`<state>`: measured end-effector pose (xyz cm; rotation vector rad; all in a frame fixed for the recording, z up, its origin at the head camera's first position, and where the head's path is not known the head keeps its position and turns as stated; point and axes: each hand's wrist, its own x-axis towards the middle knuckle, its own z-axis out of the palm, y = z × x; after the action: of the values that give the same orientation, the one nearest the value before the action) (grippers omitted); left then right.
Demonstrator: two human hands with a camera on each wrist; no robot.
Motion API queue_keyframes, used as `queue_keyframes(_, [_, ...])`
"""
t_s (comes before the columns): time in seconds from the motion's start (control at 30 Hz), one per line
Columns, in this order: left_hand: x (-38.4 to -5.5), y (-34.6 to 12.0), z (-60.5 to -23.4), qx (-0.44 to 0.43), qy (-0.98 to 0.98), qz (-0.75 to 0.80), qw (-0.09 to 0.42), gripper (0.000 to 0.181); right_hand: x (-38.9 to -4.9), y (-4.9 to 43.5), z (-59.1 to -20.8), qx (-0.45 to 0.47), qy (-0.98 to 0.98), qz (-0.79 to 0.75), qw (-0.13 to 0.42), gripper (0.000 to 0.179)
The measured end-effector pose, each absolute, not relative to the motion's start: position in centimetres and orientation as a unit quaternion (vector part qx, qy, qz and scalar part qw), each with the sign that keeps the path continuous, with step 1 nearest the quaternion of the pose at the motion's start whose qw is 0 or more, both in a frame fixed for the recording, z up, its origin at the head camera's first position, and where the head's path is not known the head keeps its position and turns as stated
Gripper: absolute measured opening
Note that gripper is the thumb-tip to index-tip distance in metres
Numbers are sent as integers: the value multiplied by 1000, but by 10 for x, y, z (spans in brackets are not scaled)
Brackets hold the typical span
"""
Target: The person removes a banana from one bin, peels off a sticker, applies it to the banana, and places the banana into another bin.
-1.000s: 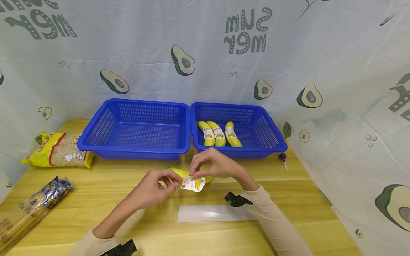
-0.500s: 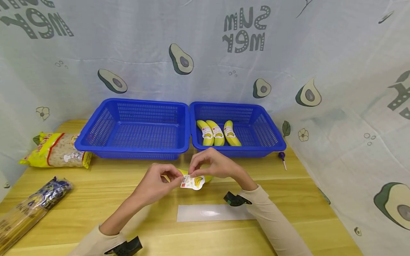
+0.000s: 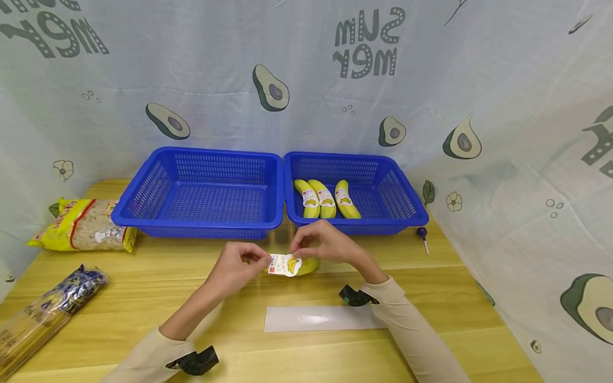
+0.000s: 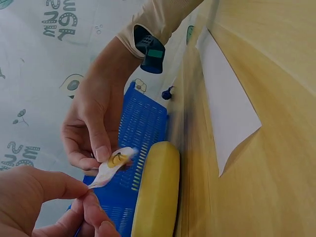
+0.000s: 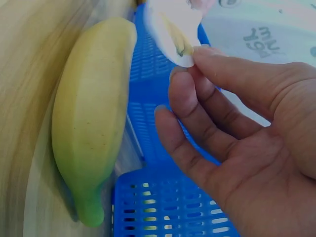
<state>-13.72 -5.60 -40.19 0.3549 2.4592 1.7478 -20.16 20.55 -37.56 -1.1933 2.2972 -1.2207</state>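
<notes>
A white sticker (image 3: 282, 265) with a printed banana picture is stretched between both hands. My left hand (image 3: 238, 267) pinches its left end between thumb and forefinger. My right hand (image 3: 326, 243) pinches the other end near the banana print, thumb against fingers, as the right wrist view shows. Just behind the sticker an unlabelled banana (image 5: 94, 108) lies on the table, partly covered by it in the head view. In the left wrist view the sticker (image 4: 111, 168) is seen nearly edge-on, beside the banana (image 4: 158, 192).
A blue basket (image 3: 412, 213) at the back right holds three labelled bananas (image 3: 328, 205). Beside it stands another blue basket (image 3: 201, 226). A white paper strip (image 3: 321, 319) lies in front. Two food packets, one yellow bag (image 3: 91, 226) and one long pack (image 3: 52, 314), lie left; a lollipop (image 3: 423, 236) lies right.
My left hand has moved in from the left and taken hold of the sticker's edge. Both hands have risen slightly away from me, bringing the sticker over the banana.
</notes>
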Motion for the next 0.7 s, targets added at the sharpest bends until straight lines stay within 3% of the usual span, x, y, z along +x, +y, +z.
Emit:
queue_keyframes(0.3, [-141,-52,-407,91,810,575,62,8,-201,205,-380,-391,818,-402,130,4])
queue_keyframes(0.7, [-149,-45,-414,108,843,526,22,6,-204,202,-386,-403,829,-370,116,5])
